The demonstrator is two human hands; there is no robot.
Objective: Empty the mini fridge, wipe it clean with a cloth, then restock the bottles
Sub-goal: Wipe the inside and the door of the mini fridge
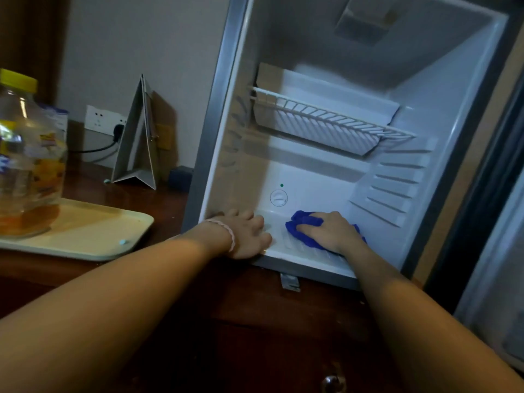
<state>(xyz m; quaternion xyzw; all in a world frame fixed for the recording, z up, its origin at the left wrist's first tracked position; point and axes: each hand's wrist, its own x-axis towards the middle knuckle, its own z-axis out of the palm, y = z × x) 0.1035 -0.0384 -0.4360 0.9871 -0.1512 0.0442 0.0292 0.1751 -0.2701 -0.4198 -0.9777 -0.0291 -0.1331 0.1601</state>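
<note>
The mini fridge (221, 114) stands open on a dark wooden cabinet, its white inside holding no bottles. A white wire shelf (326, 117) sits halfway up. My right hand (326, 231) presses a blue cloth (304, 222) flat on the fridge floor. My left hand (245, 234), with a pink band at the wrist, rests spread on the front left lip of the floor. A clear bottle with a yellow cap (25, 154) stands on a pale tray (93, 234) at the left; more bottles behind it are partly hidden.
The fridge door (493, 251) hangs open at the right. A folded grey card stand (139, 137) and a small dark box (181, 177) sit left of the fridge. A wall socket with a plugged cable (105, 120) is behind. A drawer knob (331, 381) shows below.
</note>
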